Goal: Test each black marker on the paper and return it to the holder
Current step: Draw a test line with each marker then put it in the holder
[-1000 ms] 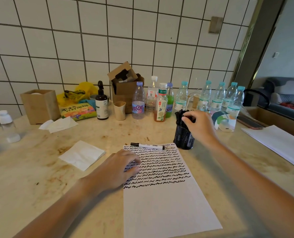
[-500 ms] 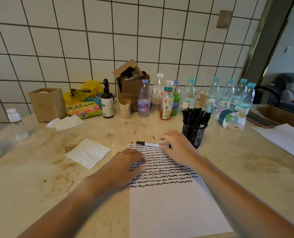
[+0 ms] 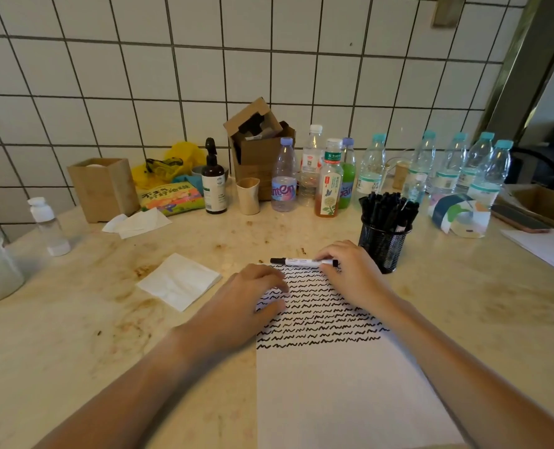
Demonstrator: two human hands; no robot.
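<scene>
Gripping: right hand [image 3: 350, 273] pinches the marker [image 3: 301, 261] near its right end.
Marker: lies crosswise at the top edge of the paper [image 3: 334, 384], black cap pointing left.
Left hand [image 3: 249, 299]: fingers relaxed, flat on the paper's scribbled rows.
Holder [image 3: 382, 247]: black mesh cup full of markers, just right of the paper.

Head cam, close, faces fwd/down over table [image 3: 74, 335].

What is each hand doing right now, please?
Left hand: open, resting flat on the paper.
Right hand: fingers pinching the marker lying at the paper's top edge.
</scene>
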